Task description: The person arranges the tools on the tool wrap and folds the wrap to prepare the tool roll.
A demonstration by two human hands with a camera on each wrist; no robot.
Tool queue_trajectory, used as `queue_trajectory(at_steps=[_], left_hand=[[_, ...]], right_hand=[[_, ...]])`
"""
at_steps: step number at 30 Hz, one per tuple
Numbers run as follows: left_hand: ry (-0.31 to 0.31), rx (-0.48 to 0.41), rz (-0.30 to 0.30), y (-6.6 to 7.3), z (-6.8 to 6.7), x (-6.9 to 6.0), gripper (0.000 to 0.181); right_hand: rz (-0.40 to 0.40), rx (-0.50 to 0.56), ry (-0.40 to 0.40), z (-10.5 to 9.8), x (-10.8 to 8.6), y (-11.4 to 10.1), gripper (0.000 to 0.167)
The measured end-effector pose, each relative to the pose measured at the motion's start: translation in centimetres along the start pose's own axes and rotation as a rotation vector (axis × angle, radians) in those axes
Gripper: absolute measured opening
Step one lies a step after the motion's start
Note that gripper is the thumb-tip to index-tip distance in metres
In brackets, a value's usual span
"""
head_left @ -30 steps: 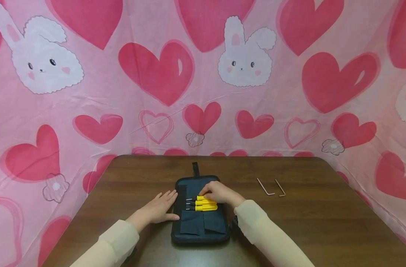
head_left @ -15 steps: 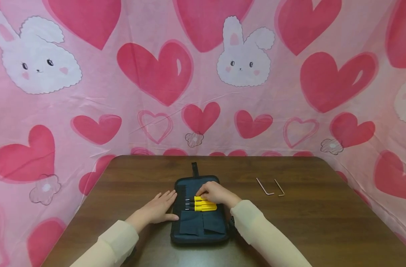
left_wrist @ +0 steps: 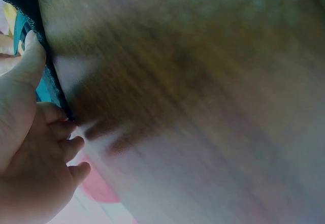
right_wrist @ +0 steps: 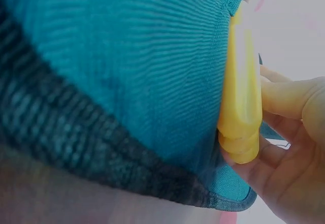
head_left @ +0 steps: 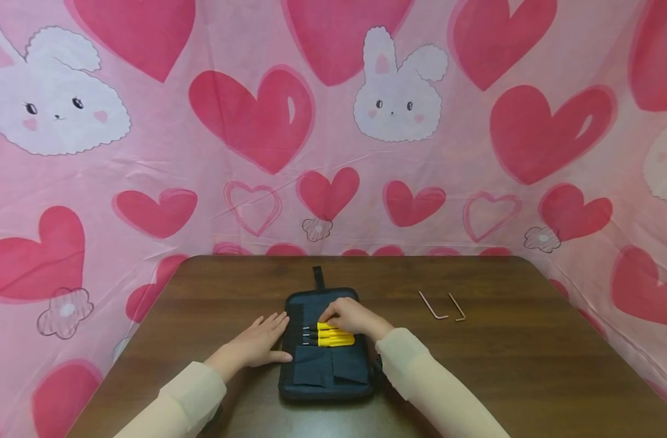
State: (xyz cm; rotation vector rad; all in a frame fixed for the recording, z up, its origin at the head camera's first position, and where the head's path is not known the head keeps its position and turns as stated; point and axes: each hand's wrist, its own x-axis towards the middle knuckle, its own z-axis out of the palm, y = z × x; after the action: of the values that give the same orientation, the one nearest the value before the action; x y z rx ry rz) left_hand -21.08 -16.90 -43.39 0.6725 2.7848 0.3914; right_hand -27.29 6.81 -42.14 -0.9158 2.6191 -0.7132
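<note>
An unfolded dark blue tool pouch (head_left: 328, 394) with black trim lies on the table, several yellow-handled screwdrivers (head_left: 335, 342) side by side across it. Their shafts point left into the black elastic strip (head_left: 296, 328). My right hand (head_left: 355, 317) pinches the farthest screwdriver at its handle, partly covering it. Yellow handles (right_wrist: 241, 82) lie against the teal-looking cloth in the right wrist view, the fingers just behind them. My left hand (head_left: 257, 344) rests at the pouch's left edge with fingers spread and straight. In the left wrist view, the left thumb (left_wrist: 31, 56) lies over the black edging.
Two L-shaped hex keys (head_left: 434, 306) lie apart on the brown wooden table (head_left: 530, 365), right of the pouch. A black strap (head_left: 319, 278) sticks out from the pouch's far end. A pink heart-patterned cloth (head_left: 311, 121) hangs behind the table.
My right hand has shifted slightly left with the farthest screwdriver, whose handle now lines up more closely with the others. The left hand keeps its place on the pouch edge.
</note>
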Motion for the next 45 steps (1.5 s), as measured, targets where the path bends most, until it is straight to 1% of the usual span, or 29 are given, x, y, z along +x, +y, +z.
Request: queue_trajectory(at_steps=[8, 15, 18, 22, 25, 34, 38, 41, 45], left_hand=[[0.001, -0.015, -0.002, 0.1, -0.1, -0.2, 0.084], [0.001, -0.014, 0.011, 0.1, -0.2, -0.4, 0.083], [0.001, -0.011, 0.015, 0.1, -0.1, -0.4, 0.084], [0.003, -0.006, 0.024, 0.0, -0.1, -0.3, 0.084], [0.007, -0.004, 0.023, 0.1, -0.1, -0.3, 0.083], [0.016, -0.014, 0.013, 0.2, -0.1, -0.5, 0.083], [0.016, -0.018, 0.011, 0.3, -0.1, -0.5, 0.083], [0.015, -0.021, 0.009, 0.3, -0.1, -0.6, 0.083], [0.014, -0.016, 0.016, 0.3, -0.1, -0.6, 0.083]], right_hand=[[-0.029, 0.02, 0.018, 0.2, -0.1, 0.5, 0.018], [-0.029, 0.067, 0.033, 0.4, -0.2, 0.8, 0.017], [-0.022, 0.108, 0.036, 0.4, -0.2, 1.1, 0.017], [-0.041, 0.189, 0.047, 0.2, -0.4, 1.7, 0.021], [-0.061, 0.238, 0.055, -0.2, -0.6, 1.9, 0.024], [-0.037, 0.334, 0.094, -1.9, -1.4, 2.3, 0.033], [-0.039, 0.379, 0.14, -2.8, -2.0, 2.1, 0.035], [-0.056, 0.405, 0.181, -3.6, -2.3, 2.1, 0.036], [-0.061, 0.422, 0.221, -4.7, -2.7, 2.3, 0.038]])
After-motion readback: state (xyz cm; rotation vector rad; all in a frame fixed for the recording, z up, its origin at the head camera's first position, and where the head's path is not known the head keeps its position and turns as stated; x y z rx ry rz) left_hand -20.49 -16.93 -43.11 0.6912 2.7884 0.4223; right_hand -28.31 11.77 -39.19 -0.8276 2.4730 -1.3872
